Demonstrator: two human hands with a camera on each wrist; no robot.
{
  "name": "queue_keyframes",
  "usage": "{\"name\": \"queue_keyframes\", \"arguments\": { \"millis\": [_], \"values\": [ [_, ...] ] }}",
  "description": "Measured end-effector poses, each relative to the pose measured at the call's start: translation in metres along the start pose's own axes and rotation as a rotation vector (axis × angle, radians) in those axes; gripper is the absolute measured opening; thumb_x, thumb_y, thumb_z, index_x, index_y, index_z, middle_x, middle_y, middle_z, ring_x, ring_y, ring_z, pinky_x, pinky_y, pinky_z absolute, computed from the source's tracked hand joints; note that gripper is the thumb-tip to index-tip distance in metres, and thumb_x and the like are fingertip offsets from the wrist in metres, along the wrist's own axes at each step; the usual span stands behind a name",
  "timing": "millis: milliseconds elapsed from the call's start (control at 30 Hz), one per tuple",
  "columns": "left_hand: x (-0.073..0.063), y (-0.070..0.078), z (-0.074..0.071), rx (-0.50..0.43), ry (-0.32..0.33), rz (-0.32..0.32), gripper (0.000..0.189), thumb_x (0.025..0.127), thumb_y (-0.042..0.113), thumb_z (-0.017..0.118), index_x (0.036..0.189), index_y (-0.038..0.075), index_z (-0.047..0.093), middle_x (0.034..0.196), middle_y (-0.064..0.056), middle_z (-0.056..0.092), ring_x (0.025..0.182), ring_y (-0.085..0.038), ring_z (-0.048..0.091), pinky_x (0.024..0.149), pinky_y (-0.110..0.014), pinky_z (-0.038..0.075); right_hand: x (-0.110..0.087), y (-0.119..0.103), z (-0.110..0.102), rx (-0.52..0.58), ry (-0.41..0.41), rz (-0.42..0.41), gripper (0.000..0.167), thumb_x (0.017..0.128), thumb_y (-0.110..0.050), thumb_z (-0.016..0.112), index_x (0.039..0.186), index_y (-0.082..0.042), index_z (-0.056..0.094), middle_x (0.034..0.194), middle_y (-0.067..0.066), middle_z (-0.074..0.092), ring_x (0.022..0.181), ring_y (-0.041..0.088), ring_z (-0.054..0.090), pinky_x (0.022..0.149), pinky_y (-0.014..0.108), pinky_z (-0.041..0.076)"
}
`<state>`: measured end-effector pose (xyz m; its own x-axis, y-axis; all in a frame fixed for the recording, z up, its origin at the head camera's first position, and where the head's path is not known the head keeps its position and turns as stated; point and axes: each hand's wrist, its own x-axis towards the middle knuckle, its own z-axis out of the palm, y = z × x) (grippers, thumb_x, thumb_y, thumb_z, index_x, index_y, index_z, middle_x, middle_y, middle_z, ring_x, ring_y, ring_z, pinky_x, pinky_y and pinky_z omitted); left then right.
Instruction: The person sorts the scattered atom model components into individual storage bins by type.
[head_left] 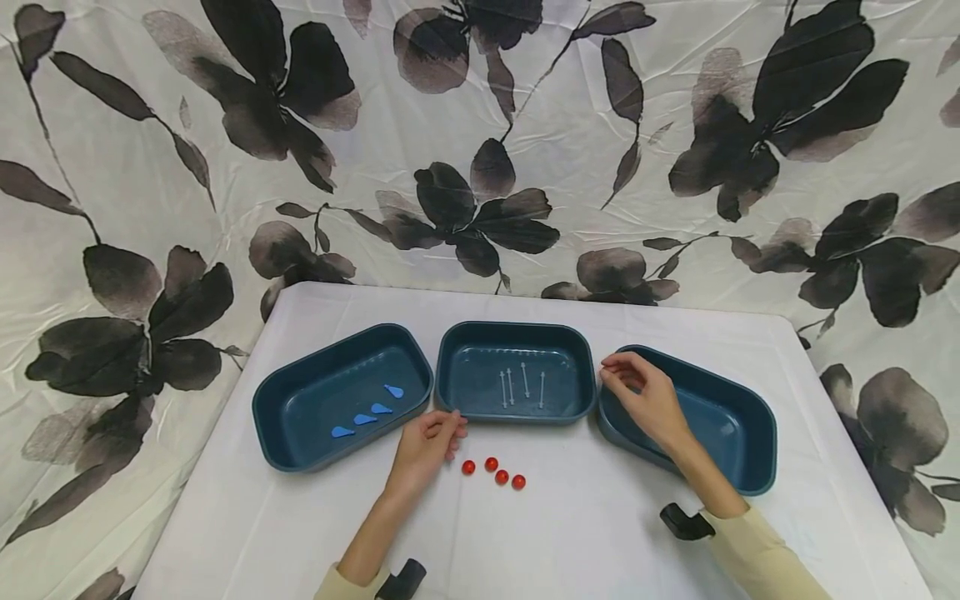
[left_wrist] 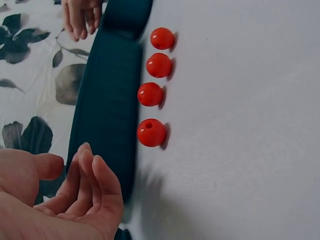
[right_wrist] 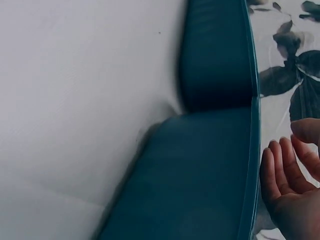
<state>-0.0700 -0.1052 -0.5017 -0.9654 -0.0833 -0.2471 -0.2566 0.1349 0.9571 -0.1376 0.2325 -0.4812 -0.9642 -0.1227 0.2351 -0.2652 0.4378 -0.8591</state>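
Several round red beads lie on the white table in front of the middle tray; a hole shows in the nearest bead in the left wrist view. My left hand hovers beside them at the middle tray's near left corner, fingers loosely bent, thumb apart, nothing between them. Over the left end of the right tray is my right hand, its fingers relaxed and bent. In the right wrist view, a gap separates the thumb from the fingers, and nothing is held there.
In the left tray lie several blue teardrop-shaped pieces. The middle tray contains several thin pale rods with wider ends. All three dark teal trays stand side by side in an arc. Behind the table hangs a floral cloth.
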Motion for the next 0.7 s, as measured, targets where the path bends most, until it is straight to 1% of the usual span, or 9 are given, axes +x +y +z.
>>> {"name": "queue_keyframes", "arguments": {
  "millis": [100, 200, 333, 433, 500, 600, 700],
  "values": [
    [-0.002, -0.001, 0.000, 0.047, -0.004, 0.022, 0.028, 0.104, 0.024, 0.063, 0.107, -0.003, 0.073, 0.092, -0.014, 0.074, 0.077, -0.022, 0.064, 0.065, -0.020, 0.053, -0.002, 0.002, -0.005, -0.014, 0.019, 0.011, 0.021, 0.098, -0.010, 0.071, 0.116, 0.001, 0.069, 0.106, 0.012, 0.069, 0.091, 0.008, 0.064, 0.083, 0.011, 0.049],
    [-0.005, -0.003, 0.000, 0.095, -0.003, 0.048, 0.028, 0.104, 0.025, 0.064, 0.106, -0.002, 0.073, 0.092, -0.012, 0.074, 0.078, -0.021, 0.065, 0.067, -0.019, 0.053, -0.005, 0.000, -0.011, -0.030, 0.040, 0.011, 0.021, 0.098, -0.006, 0.070, 0.117, 0.003, 0.068, 0.106, 0.016, 0.069, 0.091, 0.010, 0.064, 0.083, 0.010, 0.048],
    [-0.007, -0.006, -0.001, 0.174, 0.007, 0.070, 0.025, 0.103, 0.024, 0.064, 0.105, 0.002, 0.073, 0.094, -0.007, 0.074, 0.082, -0.016, 0.066, 0.073, -0.020, 0.053, -0.011, -0.017, -0.021, -0.038, 0.055, 0.019, 0.022, 0.098, 0.000, 0.068, 0.117, 0.009, 0.066, 0.107, 0.022, 0.068, 0.092, 0.012, 0.065, 0.084, 0.010, 0.049],
    [-0.009, -0.008, -0.001, 0.221, 0.016, 0.077, 0.022, 0.103, 0.024, 0.065, 0.105, 0.004, 0.074, 0.094, -0.006, 0.074, 0.083, -0.016, 0.065, 0.075, -0.023, 0.054, -0.015, -0.030, -0.029, -0.046, 0.058, 0.030, 0.022, 0.098, 0.000, 0.066, 0.117, 0.012, 0.065, 0.108, 0.025, 0.067, 0.093, 0.010, 0.065, 0.086, 0.010, 0.049],
    [-0.010, -0.009, 0.000, 0.245, 0.023, 0.081, 0.021, 0.103, 0.024, 0.065, 0.105, 0.004, 0.074, 0.093, -0.005, 0.072, 0.084, -0.016, 0.064, 0.076, -0.025, 0.054, -0.017, -0.033, -0.033, -0.053, 0.064, 0.034, 0.022, 0.099, 0.000, 0.066, 0.117, 0.013, 0.064, 0.109, 0.026, 0.067, 0.093, 0.009, 0.065, 0.086, 0.010, 0.048],
    [-0.013, -0.012, 0.001, 0.282, 0.030, 0.104, 0.020, 0.102, 0.022, 0.066, 0.104, 0.005, 0.074, 0.090, -0.003, 0.070, 0.082, -0.016, 0.061, 0.074, -0.026, 0.053, -0.020, -0.025, -0.039, -0.059, 0.087, 0.036, 0.022, 0.099, 0.000, 0.065, 0.118, 0.013, 0.064, 0.109, 0.026, 0.067, 0.093, 0.006, 0.064, 0.085, 0.009, 0.048],
    [-0.014, -0.015, 0.002, 0.324, 0.045, 0.128, 0.015, 0.101, 0.019, 0.067, 0.101, 0.005, 0.074, 0.085, -0.001, 0.067, 0.079, -0.015, 0.059, 0.072, -0.026, 0.052, -0.022, -0.007, -0.044, -0.069, 0.109, 0.038, 0.023, 0.099, -0.002, 0.066, 0.119, 0.010, 0.065, 0.110, 0.024, 0.068, 0.093, 0.002, 0.063, 0.085, 0.008, 0.047]
  ]
}}
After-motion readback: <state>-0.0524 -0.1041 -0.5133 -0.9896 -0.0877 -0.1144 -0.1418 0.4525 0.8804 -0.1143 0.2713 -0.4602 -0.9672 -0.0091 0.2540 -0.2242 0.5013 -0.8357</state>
